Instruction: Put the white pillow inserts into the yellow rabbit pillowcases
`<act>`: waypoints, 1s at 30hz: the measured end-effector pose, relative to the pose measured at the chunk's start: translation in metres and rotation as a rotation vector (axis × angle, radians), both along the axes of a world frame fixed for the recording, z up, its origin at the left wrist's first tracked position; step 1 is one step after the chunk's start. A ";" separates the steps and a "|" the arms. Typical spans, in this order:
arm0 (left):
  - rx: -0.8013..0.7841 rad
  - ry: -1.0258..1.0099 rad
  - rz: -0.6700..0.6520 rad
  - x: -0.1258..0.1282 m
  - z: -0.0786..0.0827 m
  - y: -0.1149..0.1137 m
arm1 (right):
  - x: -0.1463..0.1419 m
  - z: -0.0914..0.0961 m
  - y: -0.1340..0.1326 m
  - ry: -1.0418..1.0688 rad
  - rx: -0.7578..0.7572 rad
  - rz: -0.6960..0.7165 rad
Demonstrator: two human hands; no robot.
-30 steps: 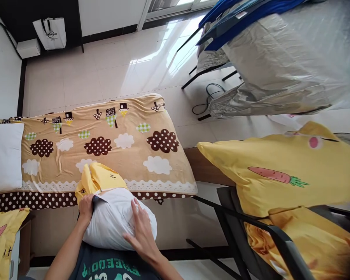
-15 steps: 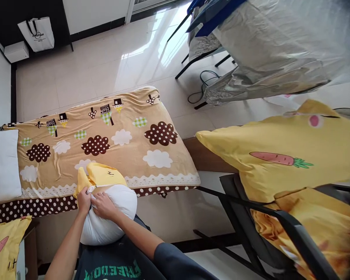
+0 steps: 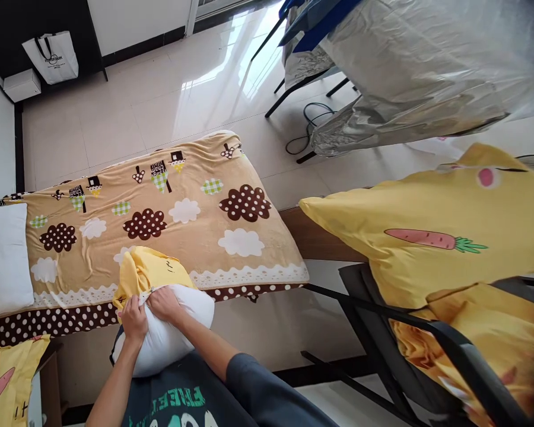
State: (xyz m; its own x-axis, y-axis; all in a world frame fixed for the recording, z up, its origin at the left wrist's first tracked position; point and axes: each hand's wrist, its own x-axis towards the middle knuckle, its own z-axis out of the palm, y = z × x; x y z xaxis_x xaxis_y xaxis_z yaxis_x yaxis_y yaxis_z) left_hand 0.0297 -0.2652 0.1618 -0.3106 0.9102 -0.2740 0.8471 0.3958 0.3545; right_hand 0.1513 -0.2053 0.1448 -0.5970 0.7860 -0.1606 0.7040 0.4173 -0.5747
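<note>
Both hands, left hand [image 3: 134,321] and right hand [image 3: 164,303], pinch closed on the yellow pillowcase [image 3: 148,273] edge just above the white pillow [image 3: 169,335].

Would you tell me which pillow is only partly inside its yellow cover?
The pillow on the lap, held by the left hand and right hand: its white end sticks out. The chair pillow is fully covered; the bed pillow is bare white.

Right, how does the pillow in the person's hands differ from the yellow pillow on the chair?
The held pillow is mostly bare white, its yellow case over the far end only; the chair pillow is fully covered, with a carrot print. The held pillow is gripped by the left hand and right hand; the chair pillow lies untouched on a chair. Both have yellow fabric.
</note>
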 end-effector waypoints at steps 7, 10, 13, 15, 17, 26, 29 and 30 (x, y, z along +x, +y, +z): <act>-0.014 -0.016 -0.116 0.016 0.016 -0.005 | 0.082 0.055 -0.049 0.027 0.104 0.019; -0.080 0.036 -0.202 0.017 0.024 0.007 | 0.092 0.054 -0.061 -0.083 0.075 -0.170; -0.139 0.068 -0.296 0.011 0.024 0.029 | 0.076 0.049 -0.062 -0.087 -0.110 -0.120; -0.138 0.071 -0.324 0.007 0.018 0.046 | 0.058 0.046 -0.057 -0.057 -0.219 -0.027; -0.132 0.078 -0.337 0.003 0.011 0.061 | 0.041 0.040 -0.049 -0.034 -0.263 0.024; -0.144 0.075 -0.322 -0.019 0.006 0.064 | 0.005 -0.004 0.015 -0.027 -0.073 -0.021; -0.158 -0.003 -0.365 -0.023 0.011 0.075 | 0.007 -0.012 0.040 -0.051 -0.065 -0.085; -0.159 -0.038 -0.381 -0.025 0.012 0.080 | 0.009 -0.013 0.047 -0.056 -0.057 -0.105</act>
